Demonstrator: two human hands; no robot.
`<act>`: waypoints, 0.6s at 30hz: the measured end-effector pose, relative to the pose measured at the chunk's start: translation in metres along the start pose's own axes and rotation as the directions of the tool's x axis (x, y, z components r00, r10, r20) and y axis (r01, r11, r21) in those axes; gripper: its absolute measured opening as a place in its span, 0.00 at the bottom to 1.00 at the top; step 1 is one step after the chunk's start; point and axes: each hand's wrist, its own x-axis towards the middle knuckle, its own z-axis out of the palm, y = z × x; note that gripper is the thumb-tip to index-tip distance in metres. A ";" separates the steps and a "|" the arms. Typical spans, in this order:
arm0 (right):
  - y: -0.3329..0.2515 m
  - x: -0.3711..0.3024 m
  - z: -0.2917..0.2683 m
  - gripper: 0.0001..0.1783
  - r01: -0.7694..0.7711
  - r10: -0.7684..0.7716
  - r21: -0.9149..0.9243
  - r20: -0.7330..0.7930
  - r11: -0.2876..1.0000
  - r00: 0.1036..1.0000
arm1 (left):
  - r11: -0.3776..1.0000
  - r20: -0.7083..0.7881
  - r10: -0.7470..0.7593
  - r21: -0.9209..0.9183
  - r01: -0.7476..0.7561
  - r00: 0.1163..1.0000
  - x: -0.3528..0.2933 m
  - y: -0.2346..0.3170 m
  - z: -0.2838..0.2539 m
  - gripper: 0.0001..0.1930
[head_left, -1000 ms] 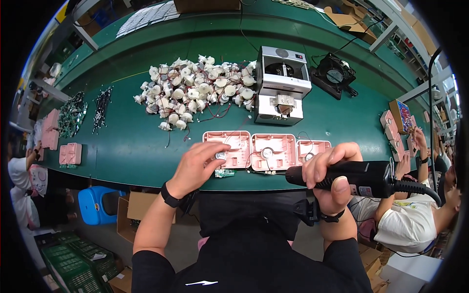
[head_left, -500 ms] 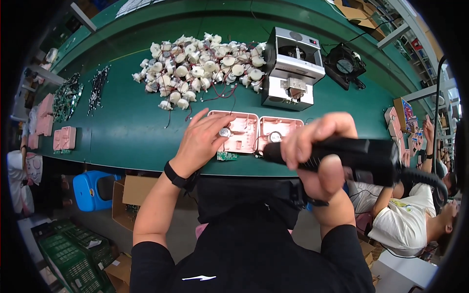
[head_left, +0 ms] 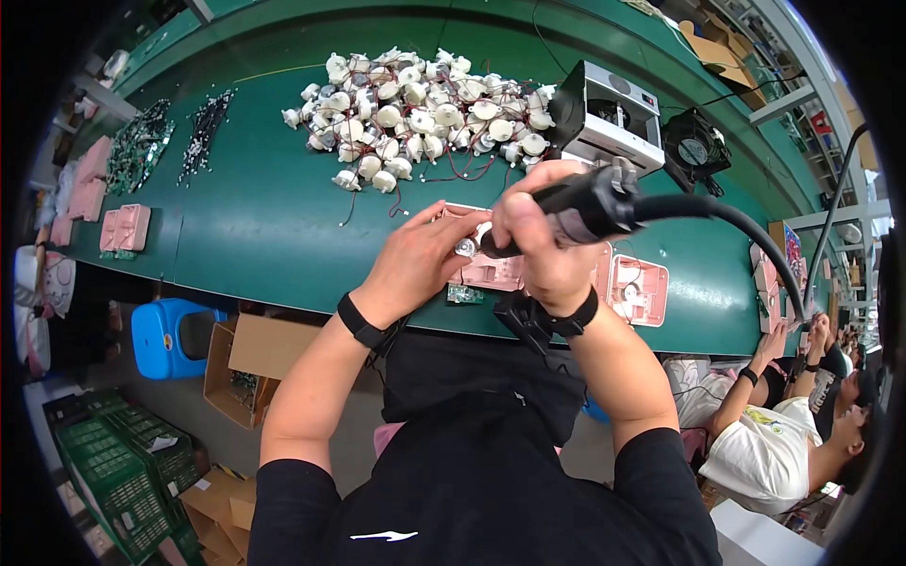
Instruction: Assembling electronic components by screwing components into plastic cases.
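Note:
My left hand [head_left: 411, 257] rests at the left side of an open pink plastic housing [head_left: 491, 274], thumb and fingers on a small round metal part [head_left: 465, 247] inside it. My right hand [head_left: 543, 241] is wrapped round a black corded electric screwdriver [head_left: 578, 209], tilted with its nose down toward that part. The tip is hidden, so I cannot tell whether it touches. A green circuit board [head_left: 464, 294] lies at the housing's near edge. Right of my right hand sits another pink housing [head_left: 651, 304] with a round part [head_left: 630, 292] in it.
A heap of white motors [head_left: 415, 118] with red and dark wires lies at the back. Beside it stand a grey-black machine [head_left: 613, 118] and a black fan [head_left: 696, 141]. Circuit boards [head_left: 140, 151] and pink housings [head_left: 125, 229] lie left. Co-workers sit on the right.
My right hand has brought the screwdriver in from the right, over the housing near my left hand, and tilted it nose-down. The whole view has shifted a little; my left hand stays at the round part.

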 end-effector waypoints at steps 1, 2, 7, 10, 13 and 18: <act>0.000 0.001 0.004 0.12 -0.003 0.003 0.016 -0.005 1.000 1.000 | 1.000 -0.012 0.011 0.019 -0.011 1.000 0.000 -0.002 0.002 0.31; 0.001 0.002 0.006 0.12 -0.007 0.007 0.013 -0.006 1.000 1.000 | 0.999 -0.024 0.024 0.039 -0.023 0.999 0.000 -0.002 0.003 0.30; 0.002 0.010 0.010 0.10 0.016 -0.016 -0.171 0.004 0.985 1.000 | 0.996 0.051 -0.031 0.082 0.026 0.998 0.002 0.000 0.001 0.29; 0.002 0.010 0.005 0.10 0.031 -0.032 -0.223 -0.001 0.974 0.999 | 0.996 0.054 -0.030 0.084 0.025 0.998 0.001 0.000 0.006 0.30; -0.004 0.005 0.000 0.10 -0.037 0.038 -0.180 -0.002 0.983 0.999 | 0.999 0.018 0.028 0.043 -0.029 0.999 0.000 0.002 -0.001 0.29; -0.064 0.007 -0.050 0.10 0.122 -0.113 0.034 -0.188 0.992 0.976 | 0.991 -0.224 -0.134 -0.028 0.132 0.965 -0.022 0.022 -0.011 0.27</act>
